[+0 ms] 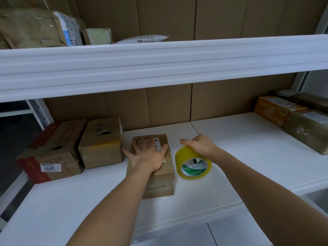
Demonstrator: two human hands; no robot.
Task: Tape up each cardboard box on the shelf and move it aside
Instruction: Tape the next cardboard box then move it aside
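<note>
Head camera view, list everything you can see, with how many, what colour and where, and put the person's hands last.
Middle box: 1, brown, white label on top, centre of the lower shelf.
Left boxes: 2, brown, one with red tape, side by side at the shelf's left end.
Right boxes: at least 3, one orange, the rest dull brown, at the shelf's right end.
Tape roll: 1, yellow, green and white core, just right of the middle box.
Upper-shelf parcels: several, brown and white, on the upper shelf at left.
Cardboard backing: brown sheets behind both shelves.
Left hand: fingers spread, pressing flat on the middle box.
Right hand: grips the tape roll from above.
</note>
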